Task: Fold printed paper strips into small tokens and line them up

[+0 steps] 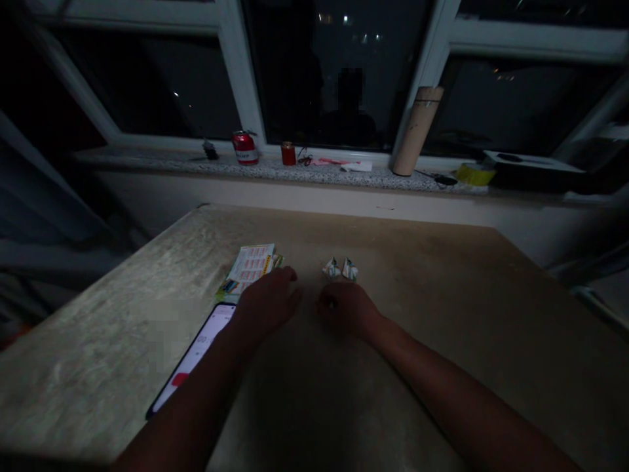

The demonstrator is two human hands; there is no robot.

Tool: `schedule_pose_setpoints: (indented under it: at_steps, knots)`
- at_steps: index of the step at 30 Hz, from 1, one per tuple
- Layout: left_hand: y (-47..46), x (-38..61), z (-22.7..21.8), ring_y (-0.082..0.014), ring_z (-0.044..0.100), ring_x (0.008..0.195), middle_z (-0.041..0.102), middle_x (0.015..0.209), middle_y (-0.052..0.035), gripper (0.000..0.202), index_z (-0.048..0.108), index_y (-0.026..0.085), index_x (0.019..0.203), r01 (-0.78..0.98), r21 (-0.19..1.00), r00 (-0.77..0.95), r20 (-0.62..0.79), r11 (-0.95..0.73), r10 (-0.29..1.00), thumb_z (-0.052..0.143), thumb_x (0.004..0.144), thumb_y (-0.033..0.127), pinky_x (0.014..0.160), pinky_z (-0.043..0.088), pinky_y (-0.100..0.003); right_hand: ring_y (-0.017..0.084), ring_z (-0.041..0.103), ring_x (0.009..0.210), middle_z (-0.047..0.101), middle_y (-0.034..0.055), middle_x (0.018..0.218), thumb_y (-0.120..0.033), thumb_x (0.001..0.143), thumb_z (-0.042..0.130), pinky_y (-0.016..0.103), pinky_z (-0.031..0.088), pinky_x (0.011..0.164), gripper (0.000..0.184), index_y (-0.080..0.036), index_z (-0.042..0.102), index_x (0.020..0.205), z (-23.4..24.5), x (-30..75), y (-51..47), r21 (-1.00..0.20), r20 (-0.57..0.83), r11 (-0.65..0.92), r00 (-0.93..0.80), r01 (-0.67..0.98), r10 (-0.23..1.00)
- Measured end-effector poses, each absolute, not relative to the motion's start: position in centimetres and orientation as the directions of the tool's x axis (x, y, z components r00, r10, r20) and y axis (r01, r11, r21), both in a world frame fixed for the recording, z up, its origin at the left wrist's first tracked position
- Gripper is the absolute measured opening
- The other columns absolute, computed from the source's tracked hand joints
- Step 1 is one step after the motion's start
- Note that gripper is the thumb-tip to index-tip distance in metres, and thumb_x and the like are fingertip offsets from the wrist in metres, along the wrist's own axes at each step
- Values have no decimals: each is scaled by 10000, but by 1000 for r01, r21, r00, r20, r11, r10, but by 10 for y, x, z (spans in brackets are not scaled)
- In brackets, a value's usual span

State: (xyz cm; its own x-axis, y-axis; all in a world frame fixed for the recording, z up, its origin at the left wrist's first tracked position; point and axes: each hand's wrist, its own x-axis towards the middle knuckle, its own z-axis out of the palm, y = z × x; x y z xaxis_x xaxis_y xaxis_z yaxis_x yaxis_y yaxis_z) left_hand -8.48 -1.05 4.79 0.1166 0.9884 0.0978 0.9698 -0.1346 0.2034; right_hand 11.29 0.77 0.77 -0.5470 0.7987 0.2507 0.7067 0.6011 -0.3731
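Observation:
My left hand is over the right side of a pile of printed paper sheets, its thumb and fingers apart with nothing visible between them. Two small folded paper pieces, white with green print, stand side by side on the table. Just on the near side of them is my right hand, fingers curled in toward the thumb. Whatever those fingers may hold is hidden in the dim light. A phone with a lit screen lies beside my left forearm, which covers part of it.
Along the stone windowsill behind the table stand a red can, a small red jar and a tall cardboard tube. A yellow roll and a dark box sit at its right.

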Motion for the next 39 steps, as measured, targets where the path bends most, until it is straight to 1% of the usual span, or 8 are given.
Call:
schedule_pose_setpoints:
  at_steps: [5, 8, 12, 14, 20, 24, 30, 39]
  knots:
    - [-13, -127, 47, -300, 625, 1110, 649, 1218, -149, 336, 637, 162, 1150, 996, 86, 20, 87, -27, 996, 539, 901, 366, 915, 493, -383, 188, 662, 823, 727, 78, 926, -247, 932, 548, 279, 444, 737, 186, -172, 718, 952, 7, 70, 18, -372, 245, 680, -640, 632, 728]
    - [-12, -142, 42, -302, 617, 1125, 648, 1216, -163, 394, 648, 146, 1173, 998, 70, -15, 49, 11, 999, 575, 873, 391, 931, 486, -372, 207, 656, 905, 712, 107, 1014, -241, 942, 533, 301, 467, 799, 202, -157, 706, 1002, 7, 39, 30, -376, 268, 712, -666, 594, 697]
    - [-13, -152, 35, -292, 634, 1072, 663, 1167, -174, 417, 661, 135, 1131, 997, 72, 4, 33, -7, 999, 575, 869, 448, 895, 490, -357, 227, 579, 1156, 667, 119, 1213, -174, 885, 599, 331, 435, 981, 247, -166, 684, 1118, 7, 11, 49, -370, 305, 767, -711, 525, 634]
    - [-13, -154, 31, -279, 633, 1065, 672, 1148, -161, 380, 666, 151, 1106, 996, 84, 32, 32, -35, 999, 576, 874, 438, 890, 486, -347, 242, 568, 1180, 670, 135, 1207, -154, 845, 636, 355, 418, 1015, 271, -147, 693, 1110, 7, 6, 57, -360, 302, 797, -748, 484, 591]
    - [-11, -153, 23, -260, 646, 1005, 689, 1075, -146, 353, 686, 161, 1033, 995, 78, 50, 67, -55, 996, 572, 876, 456, 845, 490, -326, 220, 650, 1043, 723, 116, 1105, -131, 812, 640, 324, 453, 958, 269, -142, 706, 1072, 0, 13, 64, -375, 273, 832, -809, 410, 521]
    - [-12, -145, 25, -278, 662, 988, 703, 1061, -152, 362, 686, 154, 1060, 998, 40, 49, 70, -52, 996, 532, 888, 432, 824, 502, -347, 225, 646, 1082, 719, 127, 1142, -100, 810, 618, 330, 441, 978, 293, -139, 696, 1090, -3, 19, 63, -395, 282, 827, -804, 399, 523]
    - [-10, -140, 28, -280, 683, 906, 718, 994, -149, 345, 716, 168, 956, 998, 20, 60, 51, -61, 997, 506, 896, 435, 752, 507, -349, 216, 655, 1071, 731, 107, 1125, -64, 792, 607, 319, 451, 957, 301, -166, 714, 1055, -1, 25, 66, -419, 272, 830, -821, 369, 502]
    - [-12, -144, 29, -272, 681, 921, 718, 1017, -148, 323, 720, 171, 983, 996, 27, 80, 37, -81, 996, 535, 880, 415, 768, 503, -346, 219, 644, 1108, 719, 123, 1163, -124, 855, 635, 314, 457, 965, 227, -144, 714, 1067, -5, 26, 67, -446, 299, 830, -819, 334, 490]
